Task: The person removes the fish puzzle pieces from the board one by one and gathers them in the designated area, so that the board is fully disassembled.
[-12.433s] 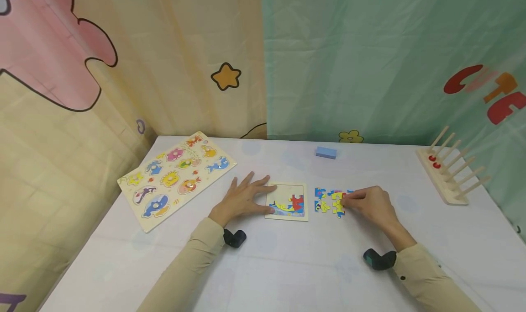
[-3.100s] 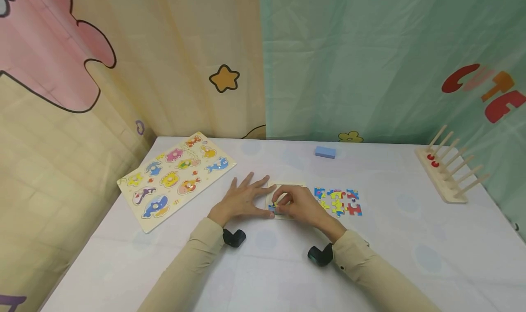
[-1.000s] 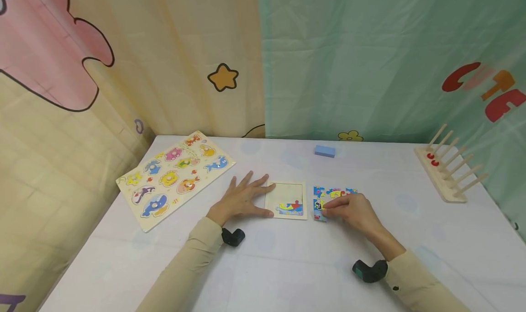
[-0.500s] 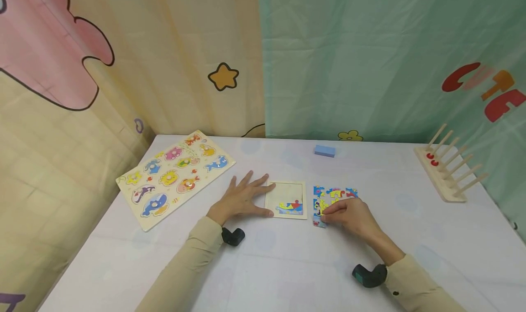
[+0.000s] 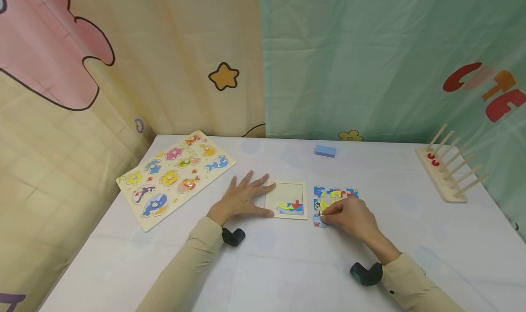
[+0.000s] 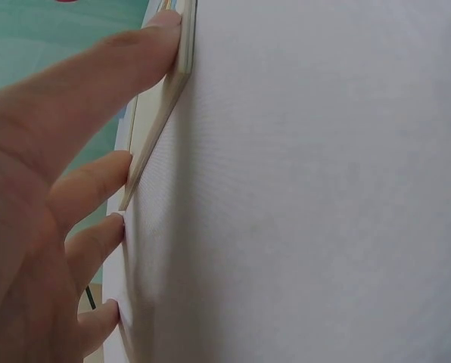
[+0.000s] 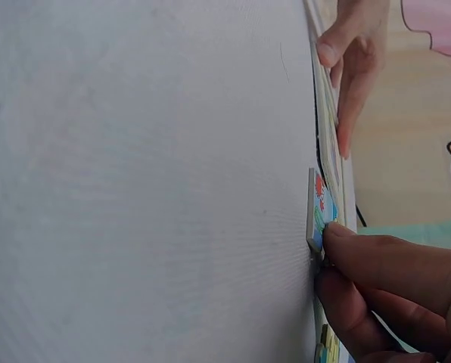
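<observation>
My left hand [image 5: 240,200] lies with fingers spread at the left side of a small square puzzle tray [image 5: 287,191]. Its thumb and index fingertips touch the tray's rim, as the left wrist view also shows of the tray edge [image 6: 153,113]. Joined jigsaw pieces [image 5: 291,207] in blue, yellow and red fill the tray's lower right; bare wood shows above. To the right, several loose pieces [image 5: 336,194] lie in rows on the table. My right hand [image 5: 353,217] pinches a blue puzzle piece [image 7: 321,208] with a red crab print between thumb and finger, at the group's lower left corner. The hand covers some pieces.
A large knobbed sea-animal puzzle board [image 5: 176,172] lies at the left. Behind the loose pieces is a blue block [image 5: 325,151]. At the right stands a wooden peg rack [image 5: 441,179] with red beads. Curtains hang behind the white table [image 5: 279,266].
Fewer pieces sit in the tray than before, and the loose group has grown. My right hand went from the tray to the loose pieces with the crab piece, then shifted slightly nearer me.
</observation>
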Demonstrator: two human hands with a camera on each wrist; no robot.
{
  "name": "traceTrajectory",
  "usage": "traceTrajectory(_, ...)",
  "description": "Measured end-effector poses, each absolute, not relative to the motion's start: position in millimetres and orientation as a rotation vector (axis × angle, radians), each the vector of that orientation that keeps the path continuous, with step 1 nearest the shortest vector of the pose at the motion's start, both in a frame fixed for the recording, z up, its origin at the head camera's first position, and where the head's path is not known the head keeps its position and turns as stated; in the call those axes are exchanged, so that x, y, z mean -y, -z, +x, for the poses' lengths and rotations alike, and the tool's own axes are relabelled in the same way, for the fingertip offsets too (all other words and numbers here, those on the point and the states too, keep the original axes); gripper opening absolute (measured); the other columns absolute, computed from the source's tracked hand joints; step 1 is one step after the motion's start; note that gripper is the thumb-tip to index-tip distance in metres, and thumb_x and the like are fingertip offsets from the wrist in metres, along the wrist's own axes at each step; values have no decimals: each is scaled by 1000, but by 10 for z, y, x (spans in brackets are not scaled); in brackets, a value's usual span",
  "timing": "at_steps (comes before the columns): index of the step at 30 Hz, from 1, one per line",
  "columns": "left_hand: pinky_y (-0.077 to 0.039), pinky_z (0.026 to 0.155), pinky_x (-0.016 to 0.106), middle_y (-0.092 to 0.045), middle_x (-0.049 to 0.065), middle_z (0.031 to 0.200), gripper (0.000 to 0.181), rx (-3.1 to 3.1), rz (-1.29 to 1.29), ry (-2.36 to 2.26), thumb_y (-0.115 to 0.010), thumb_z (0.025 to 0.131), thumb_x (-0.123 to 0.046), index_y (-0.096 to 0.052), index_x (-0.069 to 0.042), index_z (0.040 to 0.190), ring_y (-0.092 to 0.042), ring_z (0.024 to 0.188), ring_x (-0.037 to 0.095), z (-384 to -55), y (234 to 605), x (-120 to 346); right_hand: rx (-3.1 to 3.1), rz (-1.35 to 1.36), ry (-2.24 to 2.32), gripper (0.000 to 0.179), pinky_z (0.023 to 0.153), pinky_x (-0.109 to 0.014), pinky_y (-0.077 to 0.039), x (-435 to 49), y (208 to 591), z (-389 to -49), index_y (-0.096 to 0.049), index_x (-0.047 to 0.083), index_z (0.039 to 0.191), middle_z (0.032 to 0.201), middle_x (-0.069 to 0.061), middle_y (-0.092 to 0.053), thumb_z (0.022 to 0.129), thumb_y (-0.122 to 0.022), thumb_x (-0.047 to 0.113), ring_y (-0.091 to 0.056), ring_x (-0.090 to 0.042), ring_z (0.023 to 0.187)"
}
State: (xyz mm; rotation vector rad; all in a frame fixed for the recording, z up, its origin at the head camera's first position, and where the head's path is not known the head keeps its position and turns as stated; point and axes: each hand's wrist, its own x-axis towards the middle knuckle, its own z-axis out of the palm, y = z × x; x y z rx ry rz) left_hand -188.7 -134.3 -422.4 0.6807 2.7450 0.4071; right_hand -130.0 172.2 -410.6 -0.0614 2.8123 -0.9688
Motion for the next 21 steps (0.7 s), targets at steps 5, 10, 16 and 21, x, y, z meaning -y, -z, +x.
traceTrajectory(5, 3, 114, 65, -16, -10, 163, 86, -2752, 686, -404, -67, 77, -71, -38, -37, 151, 1, 151, 32, -1883, 4212, 1339, -2846, -55, 944, 9, 62, -32, -45, -1707, 4118, -1306, -81, 20, 81, 79, 8, -72, 74, -84, 25, -62, -15, 86)
traceTrajectory(10, 5, 114, 65, -15, -10, 163, 86, -2740, 675, -426, -67, 76, -71, -39, -37, 151, 2, 151, 31, -1871, 4205, 1341, -2869, -56, 916, 8, 60, -31, -45, -1699, 4134, -1307, -81, 23, 80, 78, 9, -72, 73, -85, 25, -62, -15, 85)
traceTrajectory(16, 5, 114, 64, -15, -11, 163, 86, -2740, 666, -423, -68, 76, -70, -39, -38, 150, 3, 151, 29, -1870, 4213, 1340, -2863, -64, 913, 8, 60, -32, -45, -1707, 4139, -1307, -81, 24, 81, 79, 9, -72, 74, -84, 25, -63, -15, 86)
traceTrajectory(21, 6, 114, 64, -15, -12, 163, 86, -2743, 663, -419, -68, 76, -70, -39, -38, 150, 4, 151, 30, -1873, 4215, 1334, -2859, -71, 927, 9, 60, -31, -45, -1716, 4136, -1308, -80, 22, 82, 78, 9, -72, 75, -83, 25, -63, -15, 86)
